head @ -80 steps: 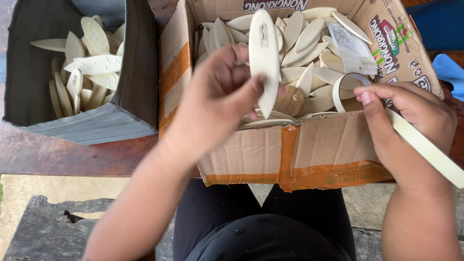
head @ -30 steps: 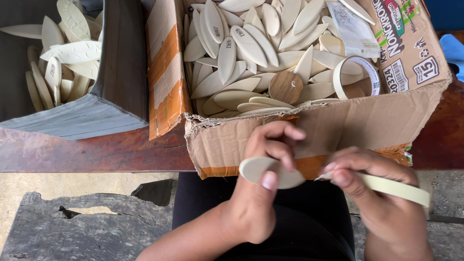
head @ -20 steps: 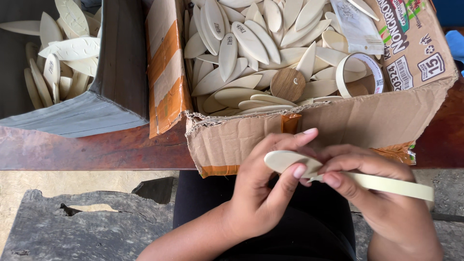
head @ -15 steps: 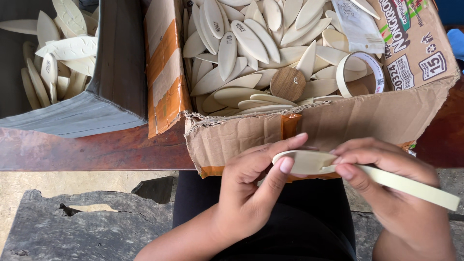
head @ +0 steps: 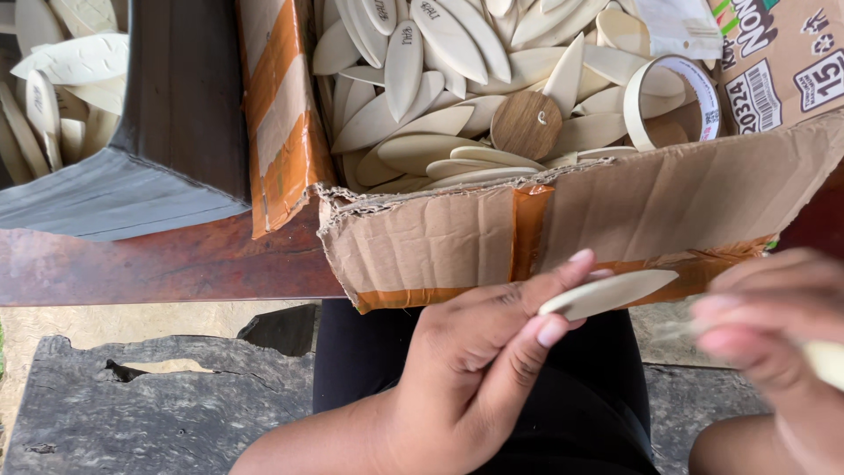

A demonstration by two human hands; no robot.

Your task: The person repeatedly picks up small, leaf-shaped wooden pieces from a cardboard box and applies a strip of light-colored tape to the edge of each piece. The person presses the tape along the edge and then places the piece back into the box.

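Note:
My left hand (head: 479, 361) pinches a pale, leaf-shaped wooden piece (head: 611, 293) by one end, held edge-on below the front wall of a cardboard box (head: 457, 246). My right hand (head: 774, 330), blurred at the right edge, grips a pale strip (head: 825, 359) that runs off toward the lower right. The box holds several similar pale oval pieces (head: 413, 141), a round brown wooden disc (head: 526, 125) and a roll of tape (head: 673, 101).
A dark grey box (head: 132, 189) at the left also holds several pale oval pieces (head: 61, 79). Both boxes rest on a reddish-brown wooden table (head: 167, 264). My dark-clothed lap (head: 369, 343) and a dark slab (head: 149, 405) lie below.
Both hands came down from the cardboard box with the oval piece. My right hand has just pulled away to the right with the strip, leaving the piece in my left hand alone.

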